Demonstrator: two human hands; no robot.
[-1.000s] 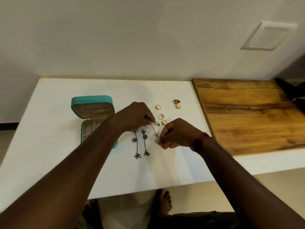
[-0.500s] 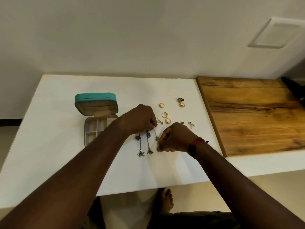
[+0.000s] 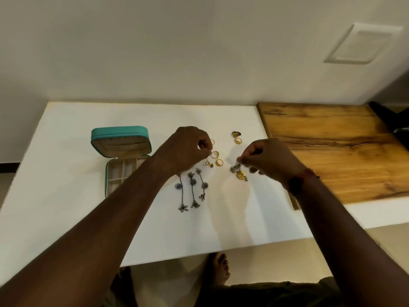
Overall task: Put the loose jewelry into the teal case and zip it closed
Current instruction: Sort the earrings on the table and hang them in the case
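1. A white table (image 3: 66, 196) stands against a plain wall, with a wooden board (image 3: 332, 151) butted to its right. The teal case (image 3: 121, 138) sits open at the left, lid up and divided tray showing. No jewelry can be seen in it.
2. The left hand (image 3: 188, 149) is curled, thumb and forefinger tips pressed together just above the triangle earring (image 3: 207, 162). Whether they actually grip it, I cannot tell.
3. The right hand (image 3: 267, 160) pinches the top of the gold earring (image 3: 241, 175). It's blurred, so the hold looks light.
4. Risk: a fingertip pinch that fine could slip, and the piece drops among the gold rings (image 3: 214, 154), which could roll off the table.
5. Risk: the long silver earrings (image 3: 193, 189) lie side by side right by the left forearm. A sweep toward the case could drag or tangle them.
6. Risk: that forearm crosses the tray and could nudge the upright lid shut.
7. Writing: none readable, and no brand shows on the case.
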